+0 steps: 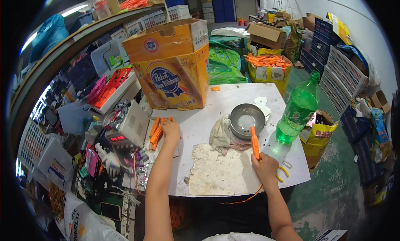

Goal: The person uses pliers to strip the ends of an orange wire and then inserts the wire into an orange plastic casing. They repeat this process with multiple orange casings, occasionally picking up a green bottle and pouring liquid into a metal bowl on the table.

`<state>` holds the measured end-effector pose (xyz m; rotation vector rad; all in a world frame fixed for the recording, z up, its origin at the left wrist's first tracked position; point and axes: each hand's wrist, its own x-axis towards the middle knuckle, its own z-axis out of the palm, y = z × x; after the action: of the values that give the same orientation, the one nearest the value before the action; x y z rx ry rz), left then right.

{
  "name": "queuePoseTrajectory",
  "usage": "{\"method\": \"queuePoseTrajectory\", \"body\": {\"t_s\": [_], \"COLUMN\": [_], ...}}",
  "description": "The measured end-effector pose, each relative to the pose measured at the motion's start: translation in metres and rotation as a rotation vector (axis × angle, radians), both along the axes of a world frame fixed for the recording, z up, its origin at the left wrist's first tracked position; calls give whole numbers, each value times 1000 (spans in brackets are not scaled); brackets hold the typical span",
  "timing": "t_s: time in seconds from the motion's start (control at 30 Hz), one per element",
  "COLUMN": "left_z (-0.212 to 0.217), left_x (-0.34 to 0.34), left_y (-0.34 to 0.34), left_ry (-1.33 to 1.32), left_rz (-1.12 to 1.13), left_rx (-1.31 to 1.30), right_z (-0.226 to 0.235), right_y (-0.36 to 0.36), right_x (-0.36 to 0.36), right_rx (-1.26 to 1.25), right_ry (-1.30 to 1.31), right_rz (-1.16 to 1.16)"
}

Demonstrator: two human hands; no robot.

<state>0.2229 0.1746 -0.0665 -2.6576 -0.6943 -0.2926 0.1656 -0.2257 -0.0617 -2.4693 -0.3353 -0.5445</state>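
Observation:
My left hand (171,129) reaches to the left side of the white table, its fingers bent over one of several long orange plastic pieces (156,135) lying beside the power supply. My right hand (265,169) is closed round a slim orange plastic tool (255,144), which points away from me toward a metal bowl (247,121). An orange wire (246,200) runs out below that hand along the table's front edge. The bowl rests partly on a crumpled cloth (221,132). Right of my right hand lie yellow-handled pliers (283,172).
A worn pale board (223,174) covers the table's front middle. A large yellow carton (171,70) stands at the back left, a green bottle (296,110) at the right edge. The power supply (129,126) sits left. Beyond the table, a box of orange pieces (268,63) stands.

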Motion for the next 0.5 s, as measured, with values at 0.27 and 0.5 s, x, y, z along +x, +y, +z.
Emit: {"method": "queuePoseTrajectory", "body": {"t_s": [0.27, 0.5], "left_z": [18, 53], "left_x": [-38, -142], "left_y": [-20, -71], "left_ry": [-278, -513], "left_rz": [-246, -383], "left_rx": [-305, -2081], "right_z": [-5, -9], "right_y": [0, -3], "right_x": [-3, -2], "right_rx": [-16, 0], "right_ry": [30, 41], "right_rz": [-2, -1]}}
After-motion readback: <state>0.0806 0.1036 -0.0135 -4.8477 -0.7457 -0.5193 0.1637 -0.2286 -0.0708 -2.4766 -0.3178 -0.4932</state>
